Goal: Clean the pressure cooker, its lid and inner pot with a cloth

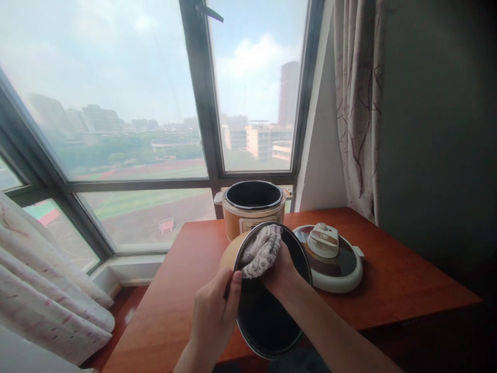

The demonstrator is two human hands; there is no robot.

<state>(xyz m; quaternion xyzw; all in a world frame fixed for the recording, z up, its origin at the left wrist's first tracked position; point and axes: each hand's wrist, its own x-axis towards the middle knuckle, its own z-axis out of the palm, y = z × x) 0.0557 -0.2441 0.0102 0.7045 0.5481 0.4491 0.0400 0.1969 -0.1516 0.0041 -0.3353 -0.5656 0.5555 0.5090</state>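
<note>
My left hand (214, 313) grips the rim of a dark-lined inner cooking pot (267, 321), which is tilted with its opening toward me over the near edge of the wooden table (396, 280). Inside the pot's upper part, my right hand (280, 269) presses a grey-and-white patterned cloth (262, 249) against the wall. Just behind the pot stands the orange cooker body (252, 204), without a lid and dark inside.
The cooker's white-rimmed lid (334, 259) lies flat on the table to the right of the pot. A large window (155, 103) fills the wall behind the table. Curtains hang at the right (359, 103) and at the lower left (50, 290).
</note>
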